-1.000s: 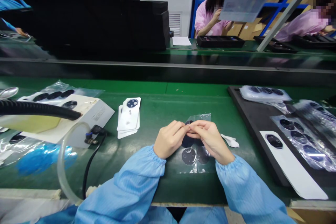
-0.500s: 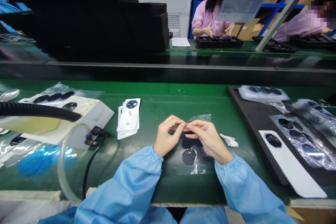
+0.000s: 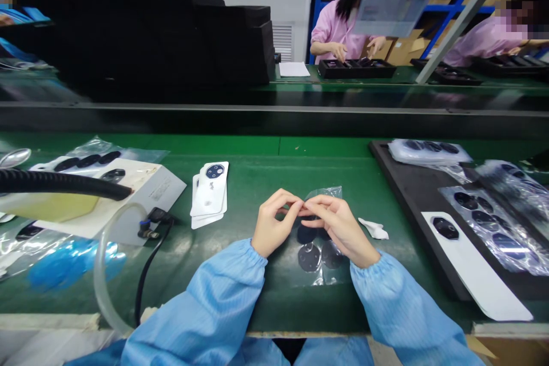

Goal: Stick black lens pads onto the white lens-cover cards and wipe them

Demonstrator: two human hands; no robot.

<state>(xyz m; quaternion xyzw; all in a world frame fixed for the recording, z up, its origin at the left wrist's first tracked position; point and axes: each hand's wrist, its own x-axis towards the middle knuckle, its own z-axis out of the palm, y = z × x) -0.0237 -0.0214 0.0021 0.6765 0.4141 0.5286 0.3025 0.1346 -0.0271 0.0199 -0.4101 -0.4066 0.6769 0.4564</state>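
Two hands: left hand (image 3: 274,224) and right hand (image 3: 343,227) each pinch at the fingertips, meeting; whether a small piece sits between, I cannot tell.
Disc sheet (image 3: 317,279): directly below the hands and toward six o'clock; dark discs (image 3: 309,257) remain on it, so work looks midway.
White panels (image 3: 210,197): stacked at nine o'clock; top one bears its camera emblem, perhaps finished.
Black tray (image 3: 412,197): three o'clock; bagged discs (image 3: 493,226) there seem untouched.

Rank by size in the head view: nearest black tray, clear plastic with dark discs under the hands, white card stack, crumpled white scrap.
1. Nearest black tray
2. Clear plastic with dark discs, partly hidden
3. White card stack
4. White scrap
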